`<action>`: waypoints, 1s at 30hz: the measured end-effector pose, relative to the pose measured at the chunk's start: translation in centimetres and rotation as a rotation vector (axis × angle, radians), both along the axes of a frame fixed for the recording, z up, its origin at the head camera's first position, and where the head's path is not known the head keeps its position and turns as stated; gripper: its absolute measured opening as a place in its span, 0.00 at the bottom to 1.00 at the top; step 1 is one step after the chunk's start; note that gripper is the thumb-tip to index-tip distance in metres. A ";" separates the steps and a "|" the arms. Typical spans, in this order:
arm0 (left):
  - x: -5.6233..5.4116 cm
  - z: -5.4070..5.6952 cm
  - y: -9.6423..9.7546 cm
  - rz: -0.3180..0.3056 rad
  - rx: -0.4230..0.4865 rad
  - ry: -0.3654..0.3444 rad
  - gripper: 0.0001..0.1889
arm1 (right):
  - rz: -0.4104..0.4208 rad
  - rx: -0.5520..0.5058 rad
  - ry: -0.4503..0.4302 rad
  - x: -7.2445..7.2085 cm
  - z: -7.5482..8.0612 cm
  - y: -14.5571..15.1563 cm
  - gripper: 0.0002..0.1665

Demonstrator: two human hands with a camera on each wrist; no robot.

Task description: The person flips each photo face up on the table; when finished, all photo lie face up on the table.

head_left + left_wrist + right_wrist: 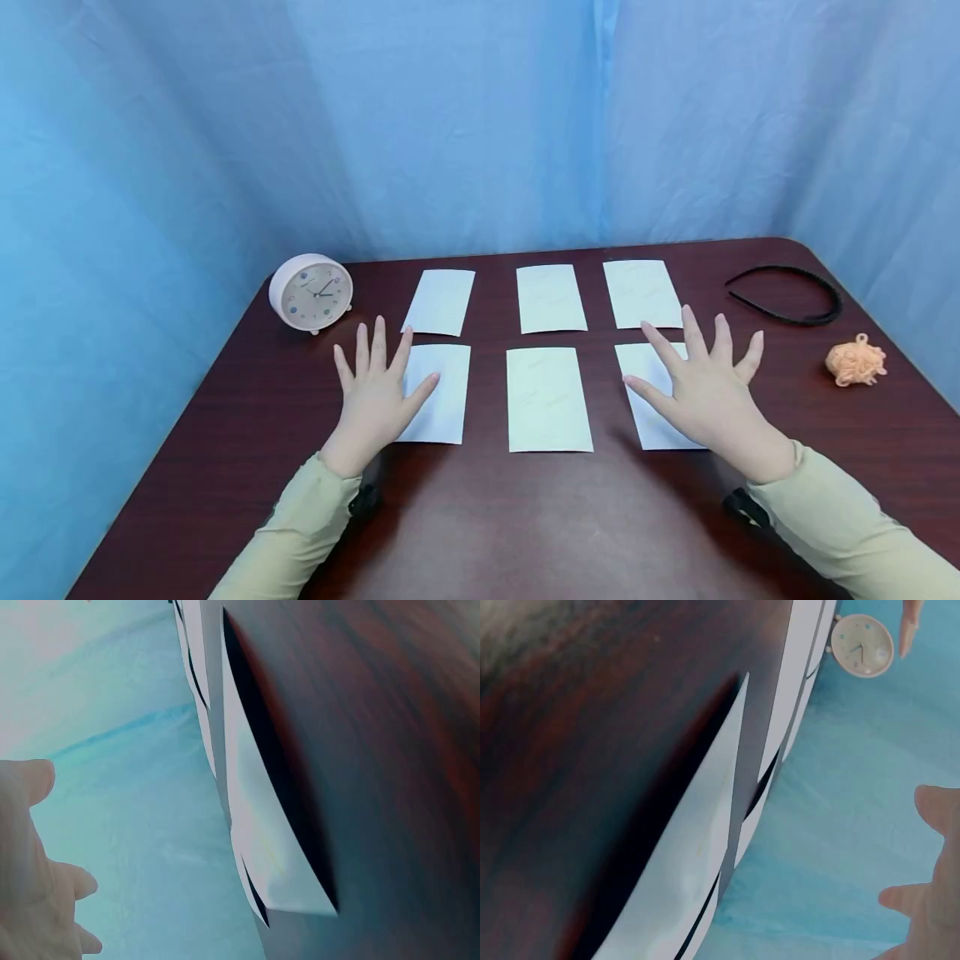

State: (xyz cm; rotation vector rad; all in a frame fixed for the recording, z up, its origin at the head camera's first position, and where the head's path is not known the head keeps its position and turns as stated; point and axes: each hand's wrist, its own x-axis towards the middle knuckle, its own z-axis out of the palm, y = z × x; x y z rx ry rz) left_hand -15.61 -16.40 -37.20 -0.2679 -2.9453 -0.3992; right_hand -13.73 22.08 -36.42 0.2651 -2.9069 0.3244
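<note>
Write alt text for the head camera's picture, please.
A person's left hand and right hand, fingers spread, hover above a dark table where six pale sheets lie in two rows of three. A round white clock stands at the far left; a black headband and a small peach yarn bundle lie at the right, with blue fabric behind.

The head view looks forward and down on the table (480, 533) from above — both wrist views, turned sideways, look low and close past the paper sheets (550, 400) towards the curtain (450, 125); head and right-wrist views share the clock (313, 295).
</note>
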 end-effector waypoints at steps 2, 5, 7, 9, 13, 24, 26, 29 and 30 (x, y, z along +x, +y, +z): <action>-0.1 0.1 0.6 -0.007 0.001 0.006 0.41 | 0.016 -0.007 0.013 0.0 0.0 -0.2 0.42; -0.3 0.3 1.5 -0.020 0.006 0.010 0.40 | 0.045 -0.010 0.041 -0.2 0.1 -0.7 0.41; -0.4 0.4 2.2 -0.032 0.007 0.010 0.40 | 0.067 -0.002 0.052 -0.4 0.1 -1.1 0.40; -0.5 0.5 3.0 -0.049 0.000 0.005 0.40 | 0.085 0.004 0.047 -0.6 0.1 -1.5 0.40; -0.7 0.7 4.4 -0.097 -0.017 -0.008 0.40 | 0.122 0.012 -0.007 -0.8 0.0 -2.4 0.41; -0.8 0.6 7.6 -0.260 -0.073 -0.140 0.41 | 0.265 0.030 -0.162 -0.7 -0.9 -5.0 0.46; -1.0 0.4 8.1 -0.281 -0.104 -0.171 0.42 | 0.291 0.034 -0.192 -0.8 -1.0 -5.3 0.46; -1.1 0.2 8.6 -0.306 -0.136 -0.230 0.43 | 0.320 0.033 -0.227 -0.9 -1.2 -5.6 0.46; -1.2 0.1 8.7 -0.310 -0.146 -0.255 0.43 | 0.329 0.028 -0.238 -1.0 -1.3 -5.7 0.46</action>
